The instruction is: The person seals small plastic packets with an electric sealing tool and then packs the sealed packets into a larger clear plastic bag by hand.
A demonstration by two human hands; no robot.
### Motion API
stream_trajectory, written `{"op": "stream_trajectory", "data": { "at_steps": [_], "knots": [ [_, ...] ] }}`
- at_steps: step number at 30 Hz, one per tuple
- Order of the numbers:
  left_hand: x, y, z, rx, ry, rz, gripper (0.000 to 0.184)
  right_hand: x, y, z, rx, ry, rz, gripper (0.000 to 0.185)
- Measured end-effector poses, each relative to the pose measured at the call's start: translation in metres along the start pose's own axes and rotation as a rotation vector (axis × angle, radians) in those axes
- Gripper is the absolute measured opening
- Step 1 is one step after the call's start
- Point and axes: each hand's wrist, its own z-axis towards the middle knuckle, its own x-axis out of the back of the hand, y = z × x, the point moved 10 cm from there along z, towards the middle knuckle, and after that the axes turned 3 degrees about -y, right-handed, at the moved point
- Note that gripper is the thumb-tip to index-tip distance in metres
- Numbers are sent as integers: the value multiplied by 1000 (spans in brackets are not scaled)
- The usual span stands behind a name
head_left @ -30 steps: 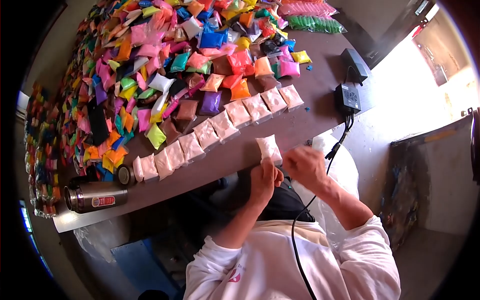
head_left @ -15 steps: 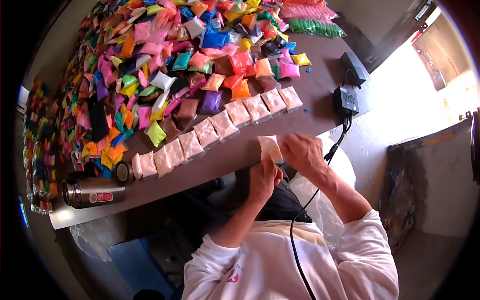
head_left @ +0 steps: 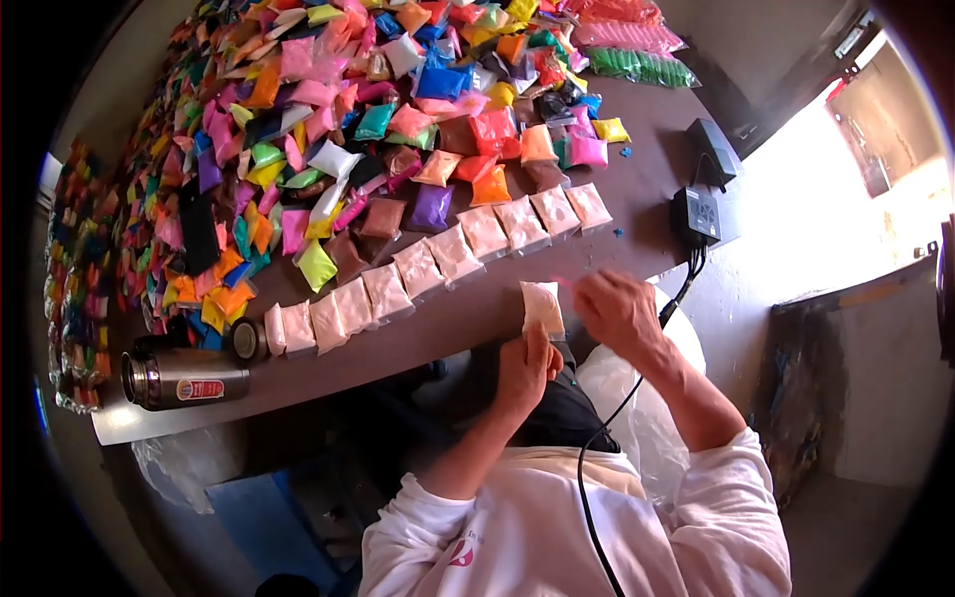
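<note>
My left hand (head_left: 527, 366) is closed on the lower end of a small pale pink packet (head_left: 540, 300), its thumb lying over the front. The packet stands tilted up at the table's near edge. To its right my right hand (head_left: 615, 310) is curled into a pinch, apart from the packet. A thin pink bit (head_left: 563, 282) pokes out at its fingertips, too small to name. Beyond both hands, a slanting row of similar pale pink packets (head_left: 419, 269) lies on the dark table (head_left: 448, 323).
A large heap of colourful packets (head_left: 373, 121) covers the table's far left. At the left edge lies a steel flask (head_left: 189, 378) beside its round cap (head_left: 248, 339). A black box (head_left: 695, 216) with cables sits to the right. A black cable (head_left: 585, 488) crosses my shirt.
My right hand has moved slightly right, away from the packet, and a gap shows between them. My left hand still holds the packet. The whole view has shifted a little.
</note>
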Motion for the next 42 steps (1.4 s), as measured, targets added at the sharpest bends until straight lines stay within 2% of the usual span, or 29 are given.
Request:
{"op": "stream_trajectory", "data": {
  "at_steps": [1, 4, 10, 12, 15, 16, 19, 21, 28, 30, 32, 34, 36, 38, 42],
  "knots": [
    [0, -4, -6, 17, -5, 17, 65, 8, -20, 1, 92, 54, 84, 11],
    [-3, -3, -9, 1, 0, -3, 64, -12, -33, -1, 167, -123, -29, 14],
    [1, 7, -2, 7, 15, -48, 62, -7, 22, 8, 31, -53, -78, 14],
    [5, 4, 1, -3, 25, -23, 62, 7, -6, 6, 96, 2, 20, 14],
    [3, -2, -9, 19, 18, 36, 62, -8, -43, -1, 233, -83, 65, 16],
    [2, -2, -10, 25, 24, 56, 63, -20, -41, 0, 199, -189, 10, 14],
    [2, 4, -1, 35, -2, 44, 65, -20, -31, 7, 181, -148, 47, 13],
    [-1, 7, 2, 35, -27, 36, 65, -21, -12, 9, 26, -157, 32, 13],
    [-1, 6, -3, 32, 2, 53, 65, -19, 18, 8, -179, -80, 64, 17],
    [2, 4, -7, 46, 40, 31, 65, -6, 51, 3, -339, 16, -55, 14],
    [6, -5, -11, 95, 21, 117, 66, -2, 51, -4, -358, 9, 52, 10],
    [4, -9, -15, 111, 15, 90, 67, -4, 7, -5, -77, -27, 104, 8],
    [2, -9, -12, 106, 20, 56, 67, -9, -20, -4, 94, -67, 128, 9],
    [1, -5, -11, 81, 4, 56, 68, -20, -31, -5, 168, -143, 26, 12],
    [0, -1, -8, 32, -17, 78, 69, -23, -9, 3, 95, -150, 46, 13]
  ]
}}
